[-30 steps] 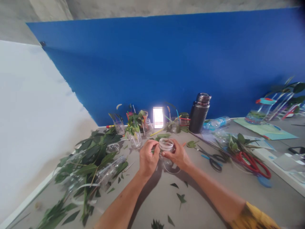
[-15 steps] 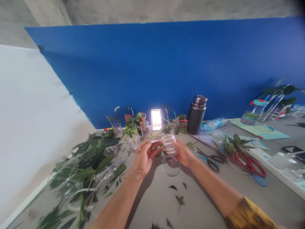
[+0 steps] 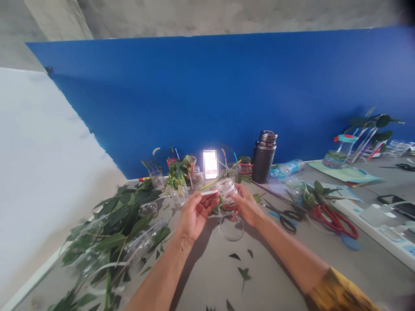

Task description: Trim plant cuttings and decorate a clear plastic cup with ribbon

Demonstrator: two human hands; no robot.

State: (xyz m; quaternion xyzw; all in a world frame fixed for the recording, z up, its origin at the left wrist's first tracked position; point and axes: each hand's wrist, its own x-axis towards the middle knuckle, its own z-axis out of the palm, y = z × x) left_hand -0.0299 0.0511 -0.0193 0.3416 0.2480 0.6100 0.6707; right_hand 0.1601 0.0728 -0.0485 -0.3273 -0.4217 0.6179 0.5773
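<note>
A clear plastic cup [image 3: 223, 186] with white bands round its side is gripped in my right hand [image 3: 249, 206], tilted with its round end toward the upper left. My left hand [image 3: 194, 216], palm up, pinches a short white strip [image 3: 209, 192] between thumb and fingers, just left of the cup. Whether the strip's far end touches the cup, I cannot tell. Below both hands a thin, pale ring [image 3: 221, 233] lies on the grey table. Cut leaf pieces [image 3: 244, 274] are scattered nearer to me.
Leafy branches [image 3: 113, 216] and clear plastic pieces cover the left side. At the back stand cups of cuttings [image 3: 177, 190], a lit phone screen [image 3: 210, 164] and a dark thermos [image 3: 264, 157]. Black scissors [image 3: 287, 222], red-handled shears [image 3: 337, 222] and a power strip [image 3: 372, 231] lie right.
My right hand has turned the cup, tipping its round end up and leftward. The white strip in my left hand now shows separately from the cup's bands. The view has shifted slightly.
</note>
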